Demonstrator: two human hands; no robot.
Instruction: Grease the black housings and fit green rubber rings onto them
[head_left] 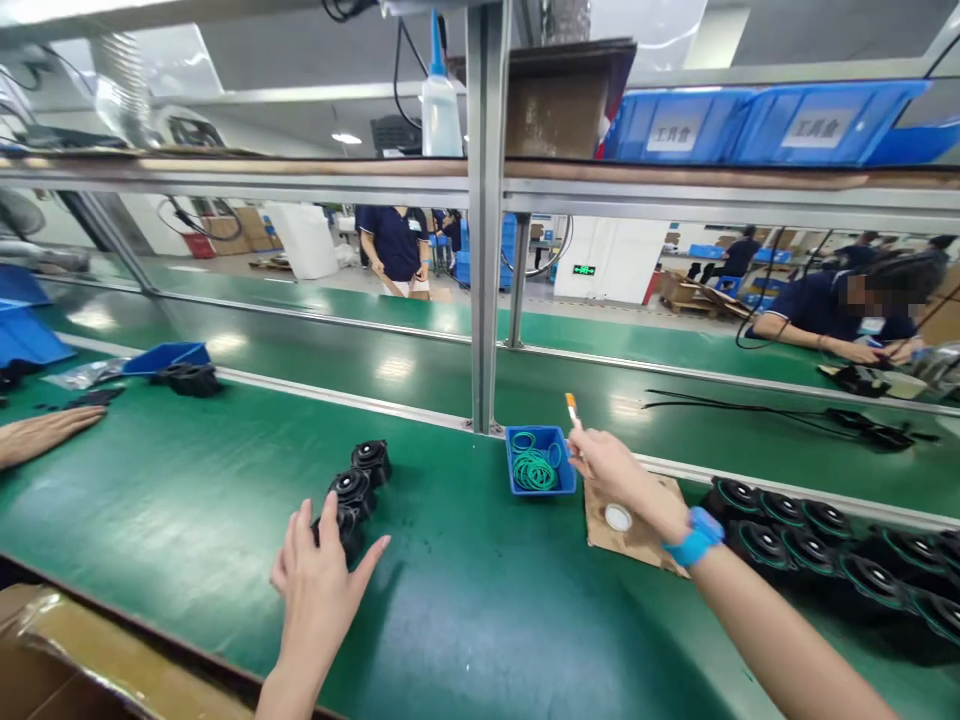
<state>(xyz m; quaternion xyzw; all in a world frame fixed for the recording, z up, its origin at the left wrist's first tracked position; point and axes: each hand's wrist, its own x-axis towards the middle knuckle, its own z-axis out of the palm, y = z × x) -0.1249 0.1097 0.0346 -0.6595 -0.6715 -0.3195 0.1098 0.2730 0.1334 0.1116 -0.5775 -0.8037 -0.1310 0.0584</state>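
My left hand (319, 580) is open, thumb and fingers apart, over the nearest of three black round-topped housings (351, 488) standing in a row on the green bench. Its fingers partly cover that housing; I cannot tell whether they touch it. In my right hand (611, 468) is a small brush (571, 408), its orange tip pointing up. That hand is raised beside a blue bin (541, 490) of green rubber rings (534, 470). Below the right wrist lies a piece of cardboard (607, 530) with a small white round dish (618, 517) on it.
Several black housings with green rings (806, 550) stand at the right. A co-worker's hand (49, 435) rests on the bench at far left, near a blue tray (166, 358). A metal post (486, 300) rises behind the bin. Another person (832, 305) works across the bench.
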